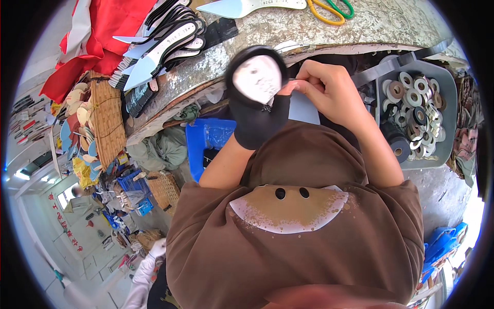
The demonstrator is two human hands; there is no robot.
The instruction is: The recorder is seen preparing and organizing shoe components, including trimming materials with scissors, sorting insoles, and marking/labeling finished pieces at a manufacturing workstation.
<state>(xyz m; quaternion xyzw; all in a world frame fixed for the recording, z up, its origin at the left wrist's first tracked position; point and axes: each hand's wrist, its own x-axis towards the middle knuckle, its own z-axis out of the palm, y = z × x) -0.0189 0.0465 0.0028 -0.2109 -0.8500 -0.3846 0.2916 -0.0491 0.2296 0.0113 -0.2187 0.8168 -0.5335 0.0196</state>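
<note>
Insole [257,78] sits upright in gloved left hand [256,110], fingers closed round its rim, long axis up toward bench edge [329,38]; bare right hand [329,87] just beside it on the right, fingertips [297,85] pinched at its lower right edge.

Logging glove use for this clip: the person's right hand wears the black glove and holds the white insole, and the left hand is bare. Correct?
Not quite. In the head view the black glove is on the left hand, which holds the white insole; the right hand is bare.
</note>
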